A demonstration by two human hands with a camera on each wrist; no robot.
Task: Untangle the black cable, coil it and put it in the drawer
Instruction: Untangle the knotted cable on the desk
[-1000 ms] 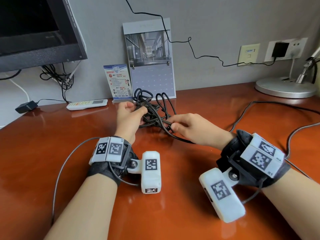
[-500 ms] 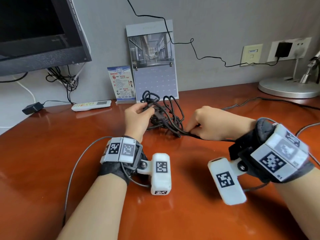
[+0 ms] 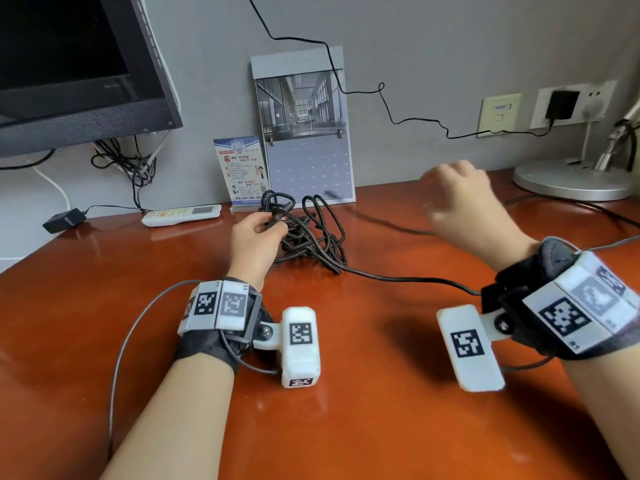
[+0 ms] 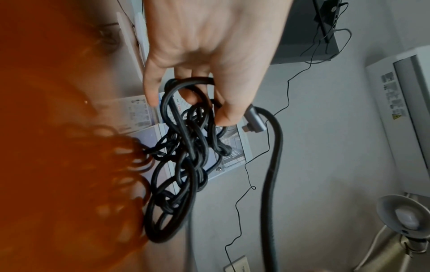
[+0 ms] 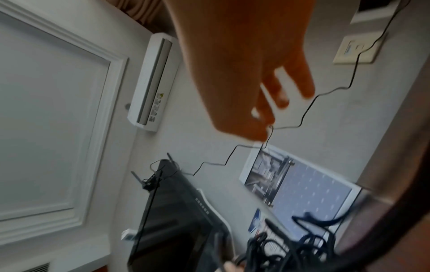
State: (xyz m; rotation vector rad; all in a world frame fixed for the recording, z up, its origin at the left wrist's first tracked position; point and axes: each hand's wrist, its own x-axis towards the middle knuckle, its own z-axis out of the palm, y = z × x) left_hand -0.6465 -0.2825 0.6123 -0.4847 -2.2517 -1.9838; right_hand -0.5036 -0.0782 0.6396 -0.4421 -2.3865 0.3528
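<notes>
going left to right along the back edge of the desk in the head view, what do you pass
power adapter → remote control → info card → calendar → right hand, raised and blurred → lamp base

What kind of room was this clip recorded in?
Probably a hotel room or a small office. A wooden desk stands against a grey wall and holds a monitor, a remote, a calendar and a lamp base. An air conditioner hangs on the wall.
</notes>
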